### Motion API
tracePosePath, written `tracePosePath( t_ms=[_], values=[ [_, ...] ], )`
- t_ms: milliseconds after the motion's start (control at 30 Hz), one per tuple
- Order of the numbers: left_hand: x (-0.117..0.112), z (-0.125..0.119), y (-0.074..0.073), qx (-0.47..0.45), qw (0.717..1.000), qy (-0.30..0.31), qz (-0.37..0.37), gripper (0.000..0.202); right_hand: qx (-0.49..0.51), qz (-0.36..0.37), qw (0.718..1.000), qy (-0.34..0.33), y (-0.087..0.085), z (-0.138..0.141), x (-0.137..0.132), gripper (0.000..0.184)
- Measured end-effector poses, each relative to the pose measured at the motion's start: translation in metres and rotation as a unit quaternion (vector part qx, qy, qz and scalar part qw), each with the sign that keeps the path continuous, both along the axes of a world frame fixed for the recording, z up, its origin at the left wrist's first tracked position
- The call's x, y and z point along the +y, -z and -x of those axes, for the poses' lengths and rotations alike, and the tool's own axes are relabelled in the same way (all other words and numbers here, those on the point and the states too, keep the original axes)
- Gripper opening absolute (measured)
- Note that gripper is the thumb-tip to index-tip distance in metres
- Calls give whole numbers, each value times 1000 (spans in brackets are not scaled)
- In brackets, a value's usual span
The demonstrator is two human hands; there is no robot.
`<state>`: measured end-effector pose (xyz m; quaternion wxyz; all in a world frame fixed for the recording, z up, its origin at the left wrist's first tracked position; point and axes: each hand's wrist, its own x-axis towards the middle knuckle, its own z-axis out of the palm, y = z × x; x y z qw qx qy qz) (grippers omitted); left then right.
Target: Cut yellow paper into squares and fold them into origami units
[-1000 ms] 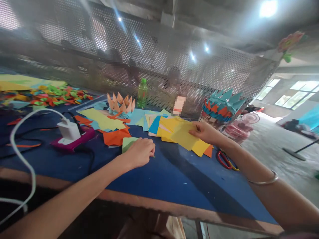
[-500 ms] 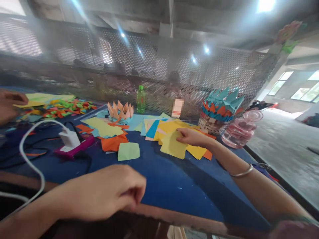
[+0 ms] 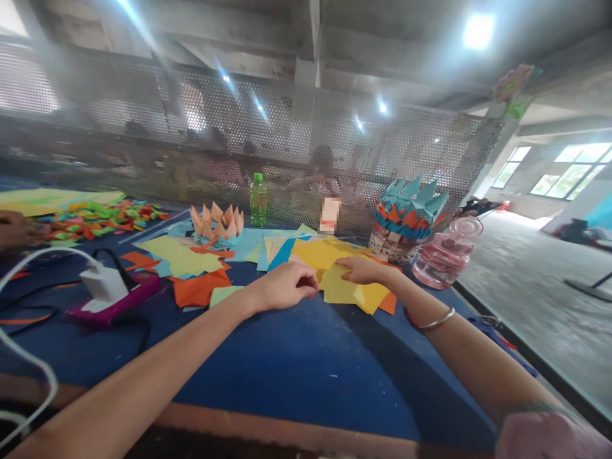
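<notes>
A yellow paper sheet (image 3: 342, 292) lies at the front of a fanned pile of coloured paper squares (image 3: 287, 250) on the blue table top (image 3: 306, 363). My right hand (image 3: 361, 269) rests on the sheet's top edge, fingers pressed together on it. My left hand (image 3: 287, 285) is curled, its fingertips at the sheet's left edge. A metal bangle (image 3: 437, 320) sits on my right wrist.
A light green square (image 3: 224, 294) and orange paper (image 3: 196, 290) lie left of my hands. Further left are a white charger (image 3: 101, 284) on a pink box and another person's hand (image 3: 14, 229). Behind stand a green bottle (image 3: 258, 199), paper crowns (image 3: 217, 223), a pink bottle (image 3: 442, 255) and a perforated screen (image 3: 335, 153).
My left hand has moved from the near table edge forward to the yellow sheet. My right hand has drawn the sheet slightly toward me and lowered it onto the table.
</notes>
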<state>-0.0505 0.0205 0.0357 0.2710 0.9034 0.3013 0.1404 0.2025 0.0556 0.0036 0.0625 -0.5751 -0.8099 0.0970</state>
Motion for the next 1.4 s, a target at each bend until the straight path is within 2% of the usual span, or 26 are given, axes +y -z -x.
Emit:
tracePosePath(
  t_ms=[167, 300, 367, 567, 700, 833, 1000, 1167, 1300, 1400],
  values=[
    [9, -5, 8, 28, 1000, 9, 4, 15, -18, -64, 997, 41, 6, 5, -25, 58],
    [14, -4, 15, 37, 999, 3, 8, 16, -19, -76, 997, 25, 3, 5, -48, 41],
    [16, -4, 17, 33, 999, -2, 14, 17, -16, -66, 998, 17, 4, 0, -54, 40],
    [16, -6, 23, -19, 998, -17, 50, 16, -2, -54, 997, 53, 23, -20, -46, 59],
    [17, -6, 29, -65, 994, -32, 76, 14, 16, -55, 996, 64, 31, -25, -38, 61],
    [18, -5, 37, -96, 989, -66, 89, 12, 37, -75, 993, 86, 34, -26, -33, 54],
    [17, -3, 40, -93, 988, -96, 80, 15, 61, -107, 984, 128, 37, -27, -33, 32],
    [18, -2, 44, -98, 988, -87, 80, 22, 65, -125, 977, 158, 38, -22, -38, 7],
    [17, -1, 45, -108, 987, -88, 76, 22, 55, -128, 977, 161, 37, -20, -40, 8],
    [16, 0, 45, -108, 988, -87, 72, 20, 48, -122, 980, 149, 37, -22, -40, 24]
  ],
)
